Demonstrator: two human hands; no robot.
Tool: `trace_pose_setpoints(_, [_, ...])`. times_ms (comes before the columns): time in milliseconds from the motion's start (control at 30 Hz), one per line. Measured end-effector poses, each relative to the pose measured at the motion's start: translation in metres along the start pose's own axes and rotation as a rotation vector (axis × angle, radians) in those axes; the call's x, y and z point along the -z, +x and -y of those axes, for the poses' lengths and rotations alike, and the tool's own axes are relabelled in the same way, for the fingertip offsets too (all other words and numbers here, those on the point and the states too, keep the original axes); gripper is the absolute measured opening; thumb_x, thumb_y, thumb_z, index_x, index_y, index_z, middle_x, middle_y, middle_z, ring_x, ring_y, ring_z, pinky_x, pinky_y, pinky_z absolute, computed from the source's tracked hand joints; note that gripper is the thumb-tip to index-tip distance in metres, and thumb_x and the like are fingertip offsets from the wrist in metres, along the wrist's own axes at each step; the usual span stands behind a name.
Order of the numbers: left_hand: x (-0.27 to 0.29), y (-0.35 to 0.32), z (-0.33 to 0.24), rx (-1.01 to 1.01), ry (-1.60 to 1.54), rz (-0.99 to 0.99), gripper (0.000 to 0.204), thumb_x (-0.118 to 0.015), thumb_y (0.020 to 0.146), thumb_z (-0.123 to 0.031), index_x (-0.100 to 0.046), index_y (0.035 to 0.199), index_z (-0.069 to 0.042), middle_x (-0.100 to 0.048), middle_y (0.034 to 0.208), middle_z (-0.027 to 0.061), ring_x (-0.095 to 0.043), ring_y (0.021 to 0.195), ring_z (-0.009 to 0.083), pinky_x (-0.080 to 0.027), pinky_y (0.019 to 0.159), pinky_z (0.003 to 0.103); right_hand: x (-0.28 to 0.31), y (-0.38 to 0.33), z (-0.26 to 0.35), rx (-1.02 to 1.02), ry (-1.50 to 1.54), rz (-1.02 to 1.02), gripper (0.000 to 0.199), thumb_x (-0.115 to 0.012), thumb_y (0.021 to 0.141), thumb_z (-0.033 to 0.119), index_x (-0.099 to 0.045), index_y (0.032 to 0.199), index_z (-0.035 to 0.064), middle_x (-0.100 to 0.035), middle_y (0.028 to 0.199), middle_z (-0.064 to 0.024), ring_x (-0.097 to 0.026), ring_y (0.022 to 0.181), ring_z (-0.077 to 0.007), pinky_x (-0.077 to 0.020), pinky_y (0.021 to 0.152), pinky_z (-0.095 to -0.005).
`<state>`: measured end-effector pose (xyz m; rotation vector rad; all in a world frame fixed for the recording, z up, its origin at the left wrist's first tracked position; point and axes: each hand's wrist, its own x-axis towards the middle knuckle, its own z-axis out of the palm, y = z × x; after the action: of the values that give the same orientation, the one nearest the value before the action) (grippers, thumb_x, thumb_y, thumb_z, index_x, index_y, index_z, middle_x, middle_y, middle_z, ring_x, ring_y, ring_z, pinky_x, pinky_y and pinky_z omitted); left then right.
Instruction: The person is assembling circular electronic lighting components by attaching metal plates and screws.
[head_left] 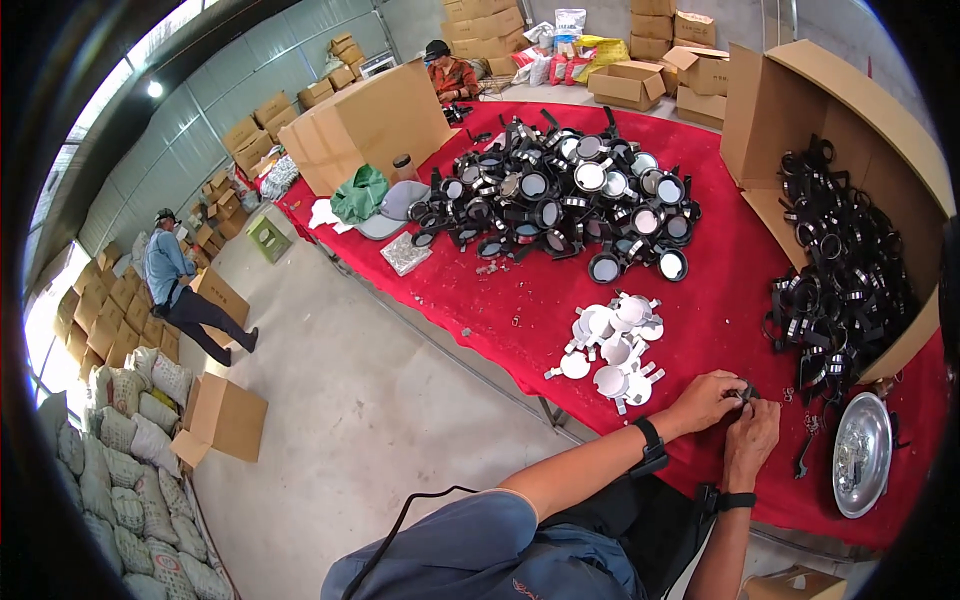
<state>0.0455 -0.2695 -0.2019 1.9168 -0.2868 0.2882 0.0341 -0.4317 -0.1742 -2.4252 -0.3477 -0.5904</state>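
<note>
Both my hands meet over the near edge of the red-covered table, closed at the fingertips on a small dark part (747, 393) that is mostly hidden by the fingers. My left hand (705, 400) pinches it from the left, and my right hand (752, 440) from the near right. Just left of them lies a loose pile of flat white round pieces with tabs (612, 378). To the right, a shiny metal bowl (882, 455) contains small metallic pieces. Tiny loose parts (811, 425) are scattered between my right hand and the bowl.
Black round-framed assemblies with pale discs (548, 214) are heaped mid-table. An open carton (925, 100) on its side spills black ring-shaped parts (835, 270) at right. A large carton (365, 125) stands far left. One person (180, 285) stands on the floor; another (450, 78) sits beyond the table.
</note>
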Motion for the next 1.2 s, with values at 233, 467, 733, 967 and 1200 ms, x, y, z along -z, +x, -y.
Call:
trace_pose_setpoints(233, [-0.010, -0.004, 0.012, 0.001, 0.004, -0.053, 0.035, -0.075, 0.100, -0.010, -0.076, 0.134, -0.001, -0.072, 0.139, 0.0254, -0.070, 0.129, 0.0416, -0.057, 0.111, 0.046, 0.004, -0.001, 0.004, 0.030, -0.049, 0.020, 0.014, -0.069, 0.102, 0.003, -0.076, 0.111, -0.0045, -0.066, 0.108, -0.0217, -0.071, 0.099, -0.0430, -0.0568, 0.084, -0.0513])
trace_pose_setpoints(467, [-0.007, -0.004, 0.009, 0.020, -0.017, -0.040, 0.037, -0.076, 0.098, -0.008, -0.075, 0.134, 0.000, -0.074, 0.139, 0.0240, -0.069, 0.132, 0.0408, -0.056, 0.113, 0.046, 0.010, -0.002, 0.008, 0.048, -0.041, 0.052, 0.014, -0.069, 0.104, 0.005, -0.076, 0.112, -0.0042, -0.066, 0.110, -0.0221, -0.070, 0.101, -0.0427, -0.0569, 0.084, -0.0507])
trace_pose_setpoints(733, [-0.015, -0.001, 0.003, -0.068, -0.017, 0.014, 0.035, -0.076, 0.097, -0.013, -0.076, 0.130, -0.002, -0.076, 0.133, 0.0220, -0.068, 0.134, 0.0410, -0.054, 0.116, 0.047, 0.019, 0.009, -0.068, -0.430, 0.501, 0.348, 0.024, -0.071, 0.111, 0.021, -0.074, 0.119, -0.0020, -0.071, 0.102, -0.0057, -0.071, 0.091, -0.0208, -0.0564, 0.077, -0.0403])
trace_pose_setpoints(967, [0.025, -0.022, -0.050, -0.194, 0.095, -0.105, 0.047, -0.084, 0.090, -0.001, -0.077, 0.136, -0.002, -0.069, 0.149, 0.0261, -0.071, 0.134, 0.0406, -0.059, 0.113, 0.044, 0.043, 0.009, -0.010, -0.692, 1.289, 0.464, 0.037, -0.073, 0.111, 0.022, -0.069, 0.140, -0.0016, -0.075, 0.108, -0.0023, -0.070, 0.092, -0.0095, -0.0593, 0.080, -0.0272])
trace_pose_setpoints(1200, [0.026, -0.029, -0.092, -0.075, -0.202, -0.137, 0.066, -0.080, 0.098, 0.002, -0.057, 0.160, 0.003, -0.071, 0.147, 0.0235, -0.072, 0.133, 0.0337, -0.062, 0.110, 0.043, 0.054, 0.000, 0.006, -0.587, 1.462, 0.233, 0.046, -0.073, 0.109, 0.012, -0.060, 0.149, -0.0063, -0.078, 0.124, -0.0102, -0.075, 0.100, -0.0136, -0.0632, 0.087, -0.0298])
